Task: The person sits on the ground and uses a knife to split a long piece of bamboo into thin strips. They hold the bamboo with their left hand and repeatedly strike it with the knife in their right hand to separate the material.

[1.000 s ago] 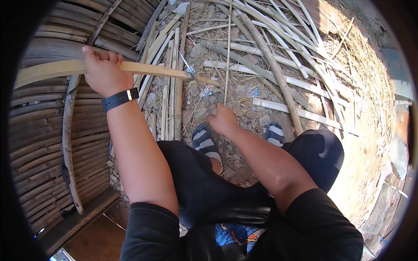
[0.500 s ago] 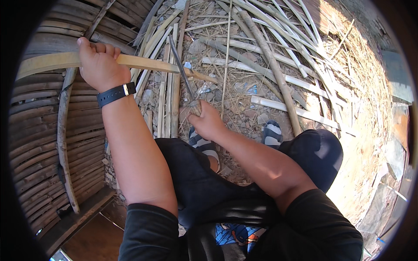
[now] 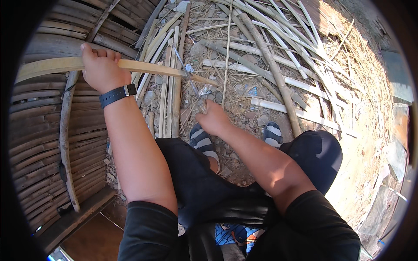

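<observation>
My left hand [image 3: 104, 69], with a dark watch strap at its wrist, is closed round a long pale bamboo strip [image 3: 150, 67]. The strip runs from the slatted wall at the far left to a tapered end in front of me. My right hand [image 3: 213, 117] grips the handle of a long narrow knife [image 3: 190, 78]. Its blade points away from me and crosses the strip close to the tapered end. Whether the edge touches or cuts into the strip I cannot tell.
A slatted bamboo wall [image 3: 39, 143] rises at my left, with an upright pole [image 3: 65, 139] against it. Split bamboo strips [image 3: 296, 48] and a thicker pole [image 3: 272, 65] lie ahead and to the right. My sandalled feet [image 3: 272, 134] stand on rubble and straw.
The knife has shifted slightly right along the strip, toward its tapered end, with my right hand moving right and a little nearer. My left hand keeps its hold, barely moved.
</observation>
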Demonstrator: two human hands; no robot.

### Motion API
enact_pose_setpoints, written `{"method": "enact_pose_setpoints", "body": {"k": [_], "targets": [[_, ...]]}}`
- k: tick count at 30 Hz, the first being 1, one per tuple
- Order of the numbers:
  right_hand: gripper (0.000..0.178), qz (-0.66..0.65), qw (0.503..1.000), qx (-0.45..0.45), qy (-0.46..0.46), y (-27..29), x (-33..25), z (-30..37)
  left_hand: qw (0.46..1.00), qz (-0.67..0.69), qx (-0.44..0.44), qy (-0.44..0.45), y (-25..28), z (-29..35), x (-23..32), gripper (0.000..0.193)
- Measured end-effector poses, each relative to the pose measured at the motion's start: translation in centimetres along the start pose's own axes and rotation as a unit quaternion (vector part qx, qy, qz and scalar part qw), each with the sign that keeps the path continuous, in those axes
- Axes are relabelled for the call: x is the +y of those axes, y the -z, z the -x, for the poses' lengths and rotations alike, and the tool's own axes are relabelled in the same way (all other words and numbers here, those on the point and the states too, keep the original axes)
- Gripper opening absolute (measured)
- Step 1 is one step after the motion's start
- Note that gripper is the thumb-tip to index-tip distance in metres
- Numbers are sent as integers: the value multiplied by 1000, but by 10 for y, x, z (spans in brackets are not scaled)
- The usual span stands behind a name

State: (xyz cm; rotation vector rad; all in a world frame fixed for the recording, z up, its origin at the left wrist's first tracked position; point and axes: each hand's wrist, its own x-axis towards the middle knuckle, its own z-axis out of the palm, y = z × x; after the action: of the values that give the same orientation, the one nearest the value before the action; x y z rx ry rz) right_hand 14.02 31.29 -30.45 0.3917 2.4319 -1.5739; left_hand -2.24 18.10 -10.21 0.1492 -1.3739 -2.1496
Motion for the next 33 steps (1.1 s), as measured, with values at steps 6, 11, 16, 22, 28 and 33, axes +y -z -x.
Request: {"method": "enact_pose_setpoints", "body": {"k": [6, 11, 16, 22, 28, 33], "targets": [[48, -6, 998, -44, 47, 4, -59, 14, 1000, 4, -22, -7, 6, 2, 4, 40], [44, 150, 974, -15, -168, 2, 110, -1, 1000, 12, -17, 4, -6, 6, 3, 41], [45, 76, 977, 21, -199, -11, 107, 4, 999, 12, -50, -7, -18, 19, 5, 42], [45, -50, 994, 59, -75, -16, 15, -3, 998, -30, -45, -15, -5, 11, 4, 43], [44, -53, 997, 15, 49, -18, -31, 14, 998, 28, -59, 26, 0, 6, 8, 78], [43, 33, 998, 23, -45, -4, 37, -5, 997, 18, -68, 39, 8, -6, 3, 86]]}}
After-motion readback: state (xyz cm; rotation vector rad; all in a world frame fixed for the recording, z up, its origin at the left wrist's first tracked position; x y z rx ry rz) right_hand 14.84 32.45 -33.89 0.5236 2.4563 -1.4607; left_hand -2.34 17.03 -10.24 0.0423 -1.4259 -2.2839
